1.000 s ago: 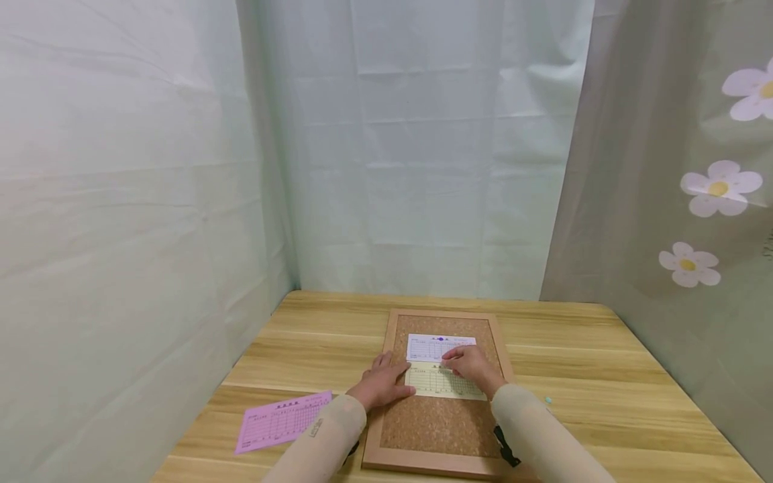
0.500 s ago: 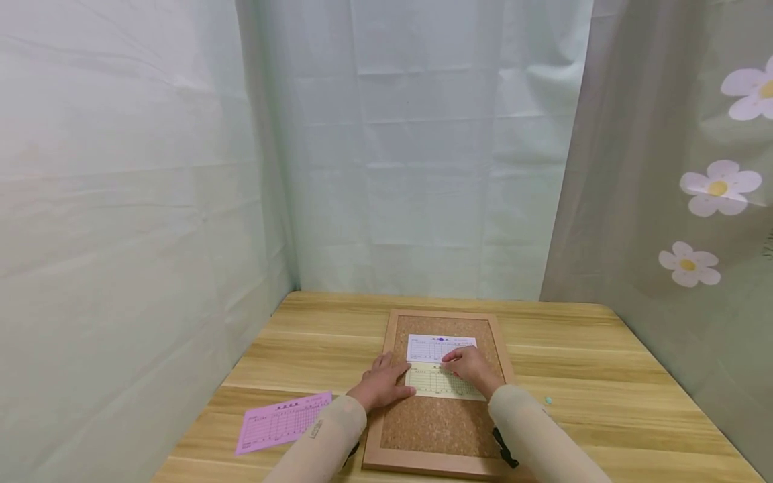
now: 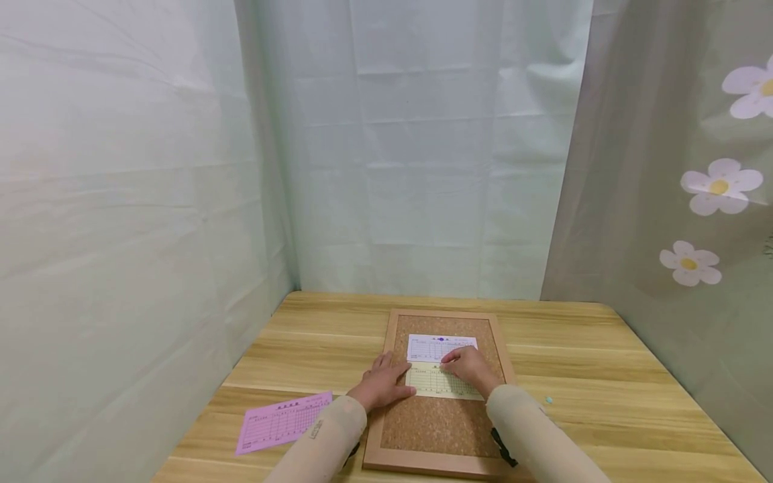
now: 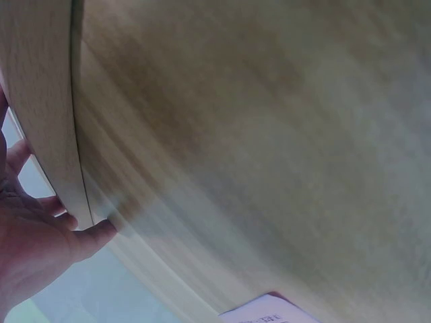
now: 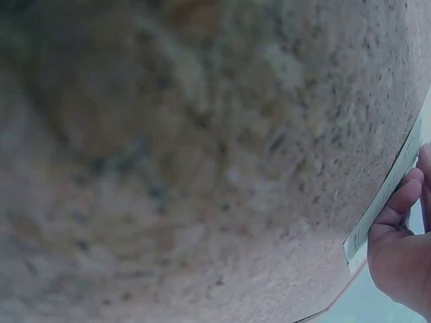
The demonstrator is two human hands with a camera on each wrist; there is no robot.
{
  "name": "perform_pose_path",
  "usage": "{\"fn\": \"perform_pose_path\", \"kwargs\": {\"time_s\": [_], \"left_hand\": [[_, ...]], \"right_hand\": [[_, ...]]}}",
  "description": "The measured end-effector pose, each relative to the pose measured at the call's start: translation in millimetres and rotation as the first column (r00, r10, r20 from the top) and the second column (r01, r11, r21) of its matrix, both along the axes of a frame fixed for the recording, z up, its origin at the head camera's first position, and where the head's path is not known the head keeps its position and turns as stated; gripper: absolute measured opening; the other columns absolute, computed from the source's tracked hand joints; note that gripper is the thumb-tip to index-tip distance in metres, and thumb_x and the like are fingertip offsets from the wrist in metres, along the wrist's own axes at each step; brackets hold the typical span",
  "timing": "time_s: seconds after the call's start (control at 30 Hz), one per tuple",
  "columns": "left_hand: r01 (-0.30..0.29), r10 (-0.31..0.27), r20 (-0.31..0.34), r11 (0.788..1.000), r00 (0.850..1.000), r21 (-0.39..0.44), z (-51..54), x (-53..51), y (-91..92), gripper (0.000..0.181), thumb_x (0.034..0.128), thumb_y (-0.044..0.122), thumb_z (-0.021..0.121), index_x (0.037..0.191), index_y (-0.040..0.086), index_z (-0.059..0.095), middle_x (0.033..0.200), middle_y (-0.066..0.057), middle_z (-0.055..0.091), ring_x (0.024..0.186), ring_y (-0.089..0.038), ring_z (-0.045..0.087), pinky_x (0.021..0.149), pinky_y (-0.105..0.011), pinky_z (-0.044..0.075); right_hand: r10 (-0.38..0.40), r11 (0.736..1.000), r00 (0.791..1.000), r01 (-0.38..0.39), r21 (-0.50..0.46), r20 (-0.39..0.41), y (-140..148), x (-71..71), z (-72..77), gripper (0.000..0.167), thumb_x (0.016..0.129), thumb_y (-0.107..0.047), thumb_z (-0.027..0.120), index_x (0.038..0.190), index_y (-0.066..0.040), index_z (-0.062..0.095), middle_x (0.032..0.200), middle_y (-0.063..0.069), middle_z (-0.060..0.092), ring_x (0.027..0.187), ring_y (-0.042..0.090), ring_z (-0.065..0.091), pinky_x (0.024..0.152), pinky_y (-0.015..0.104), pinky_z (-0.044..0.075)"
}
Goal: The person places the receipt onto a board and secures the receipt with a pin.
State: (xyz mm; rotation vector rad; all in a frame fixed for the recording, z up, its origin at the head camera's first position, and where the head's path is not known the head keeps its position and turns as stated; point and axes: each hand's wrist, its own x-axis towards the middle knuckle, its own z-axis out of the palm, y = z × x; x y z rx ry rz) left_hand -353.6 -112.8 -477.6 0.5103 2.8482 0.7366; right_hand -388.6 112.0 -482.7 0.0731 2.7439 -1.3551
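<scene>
Touching yellow slip (image 3: 427,382), left grip (image 3: 380,385) spreads, right grip (image 3: 471,368) pinches something tiny (image 3: 442,366).

Before you stretches a light-brown wood-grain table (image 3: 604,362) with rounded far corners. To your left on it lies a pink rectangular paper form (image 3: 274,426) printed with a dark grid, set at a slant; to your right, a tiny pale-teal object (image 3: 549,400). Pale grey-green creased sheeting (image 3: 423,147) hangs behind and at both sides, the right side bearing white, yellow-centred flowers (image 3: 700,181).
</scene>
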Motion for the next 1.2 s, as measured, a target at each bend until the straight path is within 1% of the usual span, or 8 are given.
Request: {"fn": "perform_pose_path", "kwargs": {"time_s": [0.2,0.47,0.73,0.93,1.03,1.2], "left_hand": [[-0.002,0.002,0.001,1.0,1.0,0.002,-1.9,-1.3,0.1,0.063,0.0928,0.042,0.068,0.146,0.013,0.051,0.159,-0.025,0.02,0.147,-0.043,0.015,0.109,-0.067,0.024],[0.0,0.0,-0.002,1.0,1.0,-0.007,-4.2,-3.2,0.3,0.063,0.0934,0.042,0.067,0.147,0.013,0.05,0.16,-0.024,0.02,0.147,-0.043,0.015,0.109,-0.067,0.023],[-0.003,0.003,-0.002,1.0,1.0,0.0,-3.0,-2.3,0.6,0.063,0.0933,0.041,0.068,0.146,0.013,0.05,0.16,-0.024,0.021,0.147,-0.043,0.015,0.109,-0.066,0.023],[-0.004,0.004,-0.002,1.0,1.0,-0.001,-0.7,-1.9,1.0,0.063,0.0932,0.041,0.068,0.146,0.013,0.05,0.16,-0.024,0.02,0.147,-0.043,0.015,0.11,-0.066,0.023],[-0.007,0.007,0.0,1.0,1.0,0.001,-1.1,-1.7,0.9,0.063,0.0928,0.041,0.069,0.146,0.012,0.051,0.159,-0.025,0.021,0.147,-0.043,0.015,0.109,-0.065,0.024],[-0.01,0.01,0.005,1.0,1.0,0.0,-1.8,-0.8,-0.1,0.063,0.0928,0.041,0.069,0.146,0.012,0.051,0.159,-0.025,0.02,0.147,-0.043,0.015,0.11,-0.065,0.024]], "right_hand": [[-0.005,1.0,1.0,0.005,0.011,-0.005,0.0,-0.8,0.3,0.005,0.086,-0.013,0.078,0.089,-0.009,0.077,0.089,0.003,0.066,0.08,0.021,0.056,0.065,0.03,0.044],[-0.013,1.0,1.0,0.013,0.014,-0.019,0.6,-1.9,-1.4,0.006,0.083,-0.011,0.08,0.087,-0.008,0.077,0.086,0.003,0.066,0.077,0.02,0.056,0.065,0.03,0.044],[-0.013,1.0,1.0,0.013,0.025,-0.018,0.0,-1.8,0.6,0.008,0.081,-0.013,0.082,0.086,-0.007,0.078,0.085,0.002,0.067,0.078,0.02,0.056,0.065,0.03,0.044],[-0.018,0.998,1.0,0.019,0.053,-0.019,-0.6,-1.5,2.2,0.007,0.08,-0.013,0.082,0.085,-0.008,0.079,0.084,0.001,0.068,0.077,0.019,0.057,0.065,0.03,0.045],[-0.012,0.998,1.0,0.013,0.068,-0.025,-1.2,-1.1,2.3,0.006,0.081,-0.013,0.082,0.086,-0.01,0.079,0.085,0.001,0.069,0.077,0.019,0.058,0.066,0.03,0.046],[-0.003,0.998,1.0,0.004,0.06,-0.017,-1.1,0.8,1.8,0.004,0.084,-0.013,0.08,0.087,-0.012,0.079,0.088,0.001,0.069,0.078,0.02,0.058,0.068,0.032,0.046]]}}
